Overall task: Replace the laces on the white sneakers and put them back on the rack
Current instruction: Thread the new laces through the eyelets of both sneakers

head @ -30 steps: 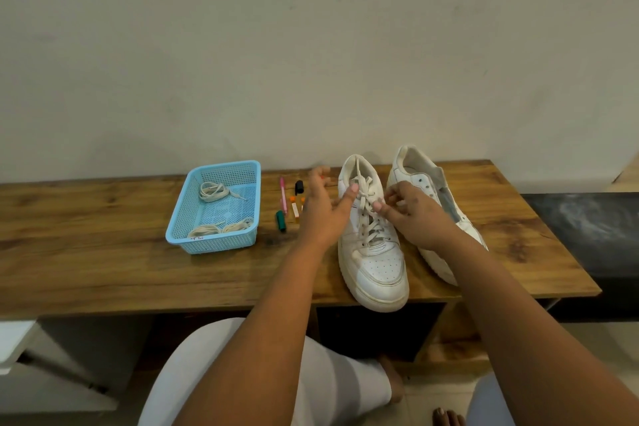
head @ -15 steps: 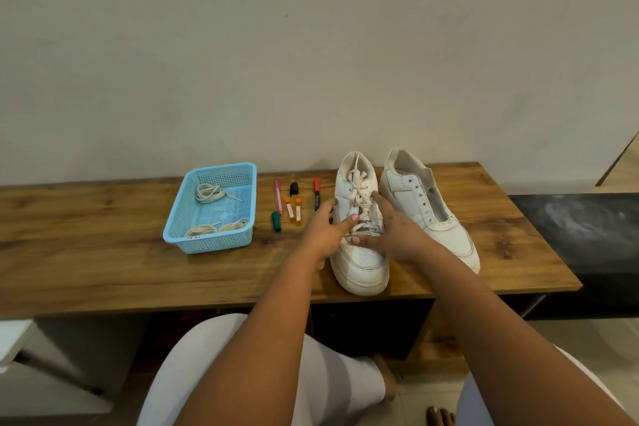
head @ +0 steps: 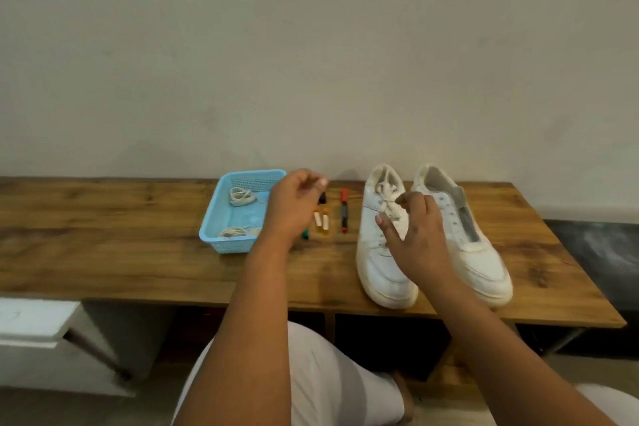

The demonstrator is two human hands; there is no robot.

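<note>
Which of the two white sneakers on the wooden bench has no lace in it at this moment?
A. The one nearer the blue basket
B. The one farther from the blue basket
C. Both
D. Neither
B. The sneaker farther from the basket shows bare eyelets and an open tongue, while the sneaker nearer the basket has a lace crossing its front.

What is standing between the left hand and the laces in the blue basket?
Nothing visible. The left hand hovers at the right edge of the basket, above the markers. The two lace bundles lie uncovered inside the basket, which has no lid. The right hand is over the laced sneaker, away from that path.
</note>
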